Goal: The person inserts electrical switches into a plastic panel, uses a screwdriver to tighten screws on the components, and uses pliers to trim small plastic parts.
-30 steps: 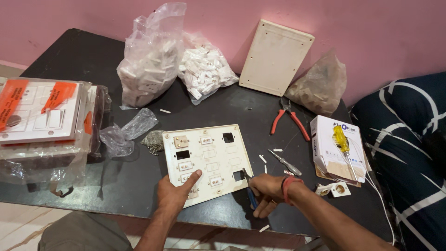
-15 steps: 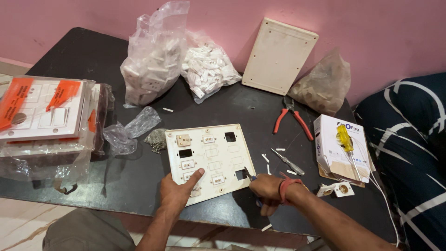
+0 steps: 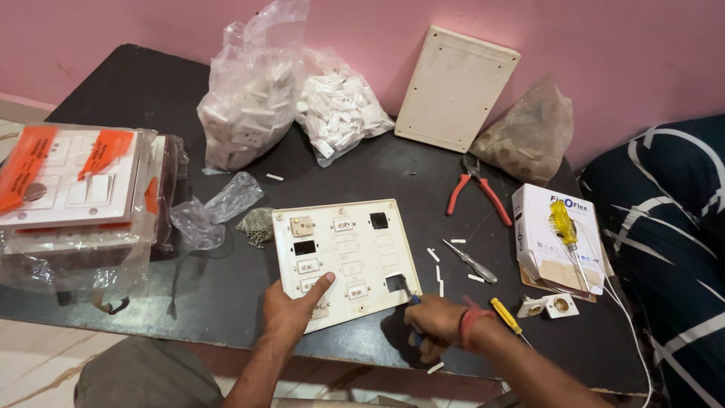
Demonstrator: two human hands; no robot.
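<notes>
Switchboard plate [image 3: 351,257] lay flat at tabletop [image 3: 136,98] centre. Left hand [image 3: 291,310], fingers spread at its 7 o'clock corner, pinned it steady. Right hand [image 3: 438,321] gripped a blue-handled tool [image 3: 414,301], tip in the 5 o'clock cutout. Red pliers [image 3: 477,193] lay at 2 o'clock.

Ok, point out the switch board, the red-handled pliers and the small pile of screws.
switch board [image 3: 355,249], head view, bare middle of the plate.
red-handled pliers [image 3: 491,198], head view, right handle.
pile of screws [image 3: 257,225], head view, middle of the heap.
</notes>
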